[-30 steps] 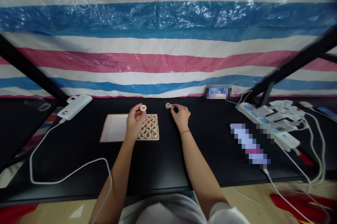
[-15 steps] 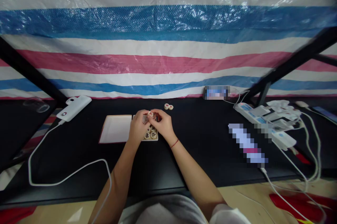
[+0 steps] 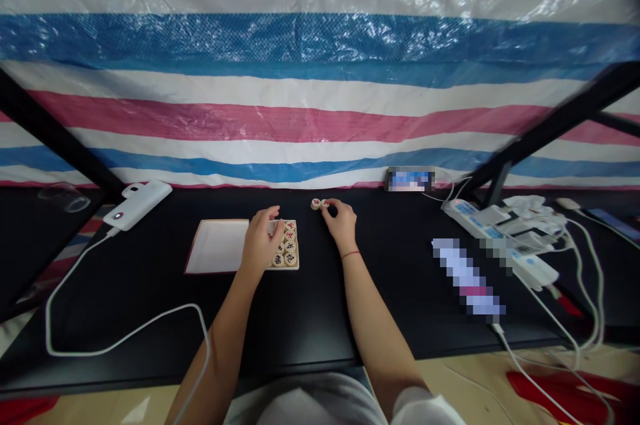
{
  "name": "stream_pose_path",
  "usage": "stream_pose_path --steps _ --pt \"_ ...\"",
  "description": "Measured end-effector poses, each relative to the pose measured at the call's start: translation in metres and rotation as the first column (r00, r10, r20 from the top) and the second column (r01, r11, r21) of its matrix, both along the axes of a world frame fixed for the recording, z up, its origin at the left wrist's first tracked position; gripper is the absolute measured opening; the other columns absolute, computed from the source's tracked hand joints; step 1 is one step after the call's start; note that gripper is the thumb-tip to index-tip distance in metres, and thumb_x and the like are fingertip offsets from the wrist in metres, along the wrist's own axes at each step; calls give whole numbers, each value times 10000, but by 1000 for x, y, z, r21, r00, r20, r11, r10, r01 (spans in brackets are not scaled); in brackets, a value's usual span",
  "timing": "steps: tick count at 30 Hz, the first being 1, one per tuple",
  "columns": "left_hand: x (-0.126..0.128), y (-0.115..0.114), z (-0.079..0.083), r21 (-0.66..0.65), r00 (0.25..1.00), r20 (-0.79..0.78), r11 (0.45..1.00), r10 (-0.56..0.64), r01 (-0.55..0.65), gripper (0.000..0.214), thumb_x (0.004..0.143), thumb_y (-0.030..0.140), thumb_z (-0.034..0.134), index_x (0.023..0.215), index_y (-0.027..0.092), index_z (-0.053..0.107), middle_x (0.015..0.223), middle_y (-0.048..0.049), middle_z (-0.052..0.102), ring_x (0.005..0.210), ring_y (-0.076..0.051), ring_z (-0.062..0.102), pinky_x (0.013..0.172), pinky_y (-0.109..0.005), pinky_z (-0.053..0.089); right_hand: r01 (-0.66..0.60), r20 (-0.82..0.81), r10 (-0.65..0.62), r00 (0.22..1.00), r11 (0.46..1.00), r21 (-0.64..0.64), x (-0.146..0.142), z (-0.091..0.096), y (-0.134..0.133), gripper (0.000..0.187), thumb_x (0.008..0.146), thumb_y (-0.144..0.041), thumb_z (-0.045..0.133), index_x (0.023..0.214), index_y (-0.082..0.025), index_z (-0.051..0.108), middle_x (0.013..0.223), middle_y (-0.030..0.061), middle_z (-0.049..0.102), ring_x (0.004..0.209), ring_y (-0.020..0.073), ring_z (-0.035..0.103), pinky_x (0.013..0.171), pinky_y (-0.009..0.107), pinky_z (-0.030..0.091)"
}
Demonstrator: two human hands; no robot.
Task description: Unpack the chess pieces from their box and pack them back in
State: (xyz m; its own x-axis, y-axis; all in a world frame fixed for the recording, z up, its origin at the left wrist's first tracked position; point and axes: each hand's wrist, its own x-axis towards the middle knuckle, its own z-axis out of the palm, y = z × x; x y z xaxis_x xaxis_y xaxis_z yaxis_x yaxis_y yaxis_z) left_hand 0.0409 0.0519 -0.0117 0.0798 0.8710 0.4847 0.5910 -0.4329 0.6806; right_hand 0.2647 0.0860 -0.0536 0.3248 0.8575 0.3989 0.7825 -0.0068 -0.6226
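An opened box (image 3: 298, 264) holds several round Chinese chess pieces (image 3: 290, 259) with red or black characters. Over the left part of the box hovers my left hand (image 3: 260, 242), thumb and fingers apart, hiding some of the pieces. Beyond the box, two red-marked Chinese chess pieces lie side by side on the black table. My right hand (image 3: 342, 222) pinches the right-hand chess piece (image 3: 325, 202) between thumb and fingertips. The left-hand chess piece (image 3: 315, 204) stays untouched beside it.
The box's pale lid (image 3: 217, 245) lies flat at its left. A white power bank (image 3: 140, 204) with a cable stands further left. To the right are a power strip (image 3: 500, 238), a phone (image 3: 467, 278) and a propped phone (image 3: 410, 179). A striped sheet (image 3: 300, 125) hangs behind.
My right hand has left the box and moved right and away from me to the two loose pieces. My left hand stays over the box, and its fingers have parted.
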Motion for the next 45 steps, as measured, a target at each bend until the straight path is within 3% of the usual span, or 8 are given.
stream_pose_path --steps 10,16,21,25,32,37,42,45 --pt "-6 5 -1 -45 999 -13 998 44 -45 210 888 234 504 1045 185 635 1007 -68 685 913 -183 638 867 -326 486 3 73 3 997 996 -84 -2 0 0 168 853 -293 563 988 -231 642 958 42 708 951 234 606 839 352 383" --pt "-6 -1 6 -181 885 -385 918 263 -352 235 900 280 487 927 196 706 951 -86 704 993 -283 582 861 -444 388 13 89 -15 996 1000 25 -16 8 -10 254 835 -324 575 1056 -206 621 1075 85 675 1071 275 542 870 380 384" --pt "6 -5 10 -241 801 -569 893 188 -381 374 925 399 438 884 185 742 938 -133 694 1032 -344 513 846 -498 321 -284 -2 284 959 959 -11 -62 20 -29 257 900 -356 526 1083 -194 608 880 50 694 850 214 612 817 326 440" --pt "13 -5 11 -245 801 -576 900 164 -361 376 928 390 427 894 190 744 947 -138 686 1038 -344 496 847 -502 303 -353 -31 351 936 934 -56 -85 21 -35 237 912 -348 532 1082 -206 616 919 51 702 874 218 630 830 325 460" --pt "11 -3 7 -237 866 -486 936 118 -261 268 904 370 502 808 195 681 852 -88 718 983 -302 537 856 -479 296 -357 -121 352 928 934 -28 -82 19 -34 230 921 -331 515 1087 -204 610 925 45 717 901 223 637 854 343 471" --pt "6 2 4 -143 930 -295 953 218 -269 183 875 366 564 889 219 672 918 -58 726 979 -288 556 858 -440 349 -398 -1 398 917 916 47 -79 26 -36 280 860 -224 531 1129 -205 609 1134 69 681 1074 252 569 919 401 423" --pt "5 3 2 -26 994 -63 996 85 -87 210 888 370 538 896 197 658 889 -65 712 865 -227 591 839 -368 443 -521 40 521 852 841 145 -81 33 -40 311 848 -269 588 1151 -198 604 1105 77 684 1036 236 593 884 379 435" --pt "6 0 4 -16 996 47 997 72 -71 198 883 371 549 892 199 646 890 -59 700 865 -207 609 838 -352 471 -511 28 518 855 833 211 -79 35 -38 272 866 -280 578 1126 -207 613 1066 66 693 997 217 616 878 358 448"
